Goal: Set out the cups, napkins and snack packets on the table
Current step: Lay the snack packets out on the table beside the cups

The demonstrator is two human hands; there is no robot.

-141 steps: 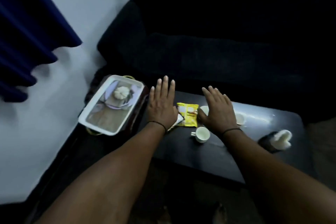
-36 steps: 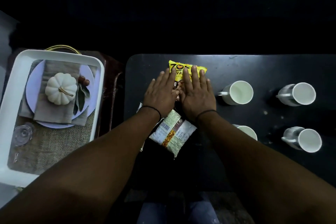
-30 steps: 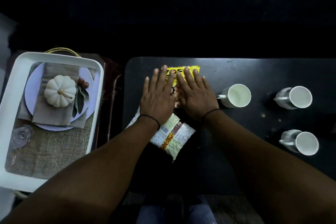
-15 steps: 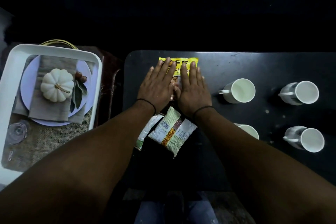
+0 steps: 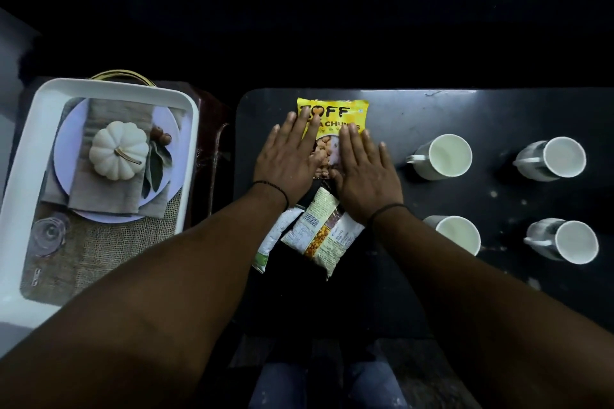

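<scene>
Over the yellow snack packet (image 5: 333, 116) both hands lie flat, fingers straight and only slightly spread, gripping nothing; the left hand (image 5: 286, 164) and right hand (image 5: 364, 179) cover its lower half. Light, even pressure would likely flatten it squarely. Two more packets (image 5: 324, 232) lie askew by the wrists. Four cups (image 5: 443, 156) stand near on the right, so clearance is tight there; the table's (image 5: 498, 109) far edge is close.

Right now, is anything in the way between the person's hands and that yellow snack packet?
No. Both the left hand and right hand lie flat and open right over the yellow packet, with nothing visible between.
</scene>
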